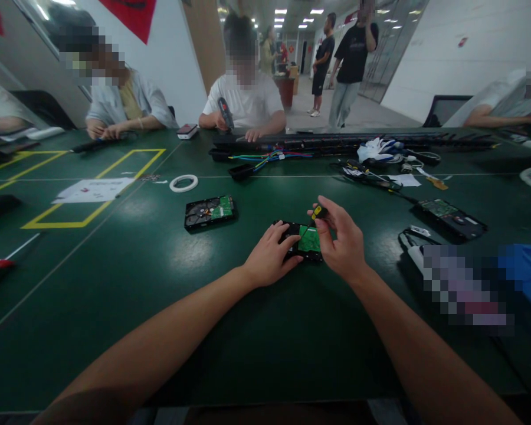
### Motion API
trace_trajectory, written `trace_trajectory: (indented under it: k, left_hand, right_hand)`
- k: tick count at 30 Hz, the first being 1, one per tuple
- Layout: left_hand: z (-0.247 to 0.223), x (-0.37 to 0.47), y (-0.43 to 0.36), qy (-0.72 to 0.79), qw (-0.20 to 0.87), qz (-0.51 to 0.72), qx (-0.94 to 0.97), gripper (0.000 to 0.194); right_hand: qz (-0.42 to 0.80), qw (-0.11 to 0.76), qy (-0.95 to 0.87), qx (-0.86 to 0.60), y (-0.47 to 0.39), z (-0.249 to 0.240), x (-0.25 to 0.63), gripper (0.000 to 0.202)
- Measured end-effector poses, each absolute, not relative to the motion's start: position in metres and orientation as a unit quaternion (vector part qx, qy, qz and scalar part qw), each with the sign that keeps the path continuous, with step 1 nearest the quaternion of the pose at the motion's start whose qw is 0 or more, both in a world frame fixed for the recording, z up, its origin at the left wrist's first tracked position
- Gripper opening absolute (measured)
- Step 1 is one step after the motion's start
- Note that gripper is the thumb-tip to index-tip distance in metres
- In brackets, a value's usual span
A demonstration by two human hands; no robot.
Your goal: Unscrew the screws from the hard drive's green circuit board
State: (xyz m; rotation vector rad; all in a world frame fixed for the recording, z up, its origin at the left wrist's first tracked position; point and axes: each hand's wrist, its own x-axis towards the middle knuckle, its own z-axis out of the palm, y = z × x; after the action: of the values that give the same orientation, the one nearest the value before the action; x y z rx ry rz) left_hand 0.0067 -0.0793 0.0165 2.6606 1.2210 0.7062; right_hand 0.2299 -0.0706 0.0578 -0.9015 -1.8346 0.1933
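Observation:
A hard drive (pixel 308 238) with a green circuit board facing up lies on the table in front of me. My left hand (pixel 272 254) grips its left end, thumb along the near edge and fingers over the top. In my right hand (pixel 343 239) is a small screwdriver (pixel 319 212) with a yellow and black handle, pinched between thumb and fingers. Its thin shaft slants down to the left toward the board; my left fingers partly hide where the tip meets the drive. A second hard drive (pixel 210 212) rests to the left, apart from both hands.
Another hard drive (pixel 450 218) lies at the right, near a blue bin (pixel 528 274). A white tape ring (pixel 183 183), paper sheet (pixel 92 190) and red-handled screwdriver (pixel 0 267) are on the left. Black bars with wires (pixel 269 154) and white gloves (pixel 380 151) line the far side, where co-workers sit.

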Motion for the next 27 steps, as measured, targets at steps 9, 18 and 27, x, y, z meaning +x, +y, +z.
trace_trajectory:
  k: [9, 18, 27]
  left_hand:
    - [0.0129, 0.0059, -0.0775, 0.397, 0.064, 0.24, 0.884, 0.052]
    - [0.0126, 0.0054, -0.0767, 0.393, 0.061, 0.244, 0.885, 0.052]
    - [0.0138, 0.006, -0.0783, 0.398, 0.066, 0.247, 0.881, 0.051]
  right_hand:
    - [0.021, 0.528, -0.757, -0.385, -0.071, 0.0611, 0.2283, 0.056]
    - [-0.054, 0.538, -0.734, -0.411, -0.0705, 0.0641, 0.2296, 0.05]
    - [0.011, 0.528, -0.752, -0.394, -0.072, 0.0607, 0.2293, 0.052]
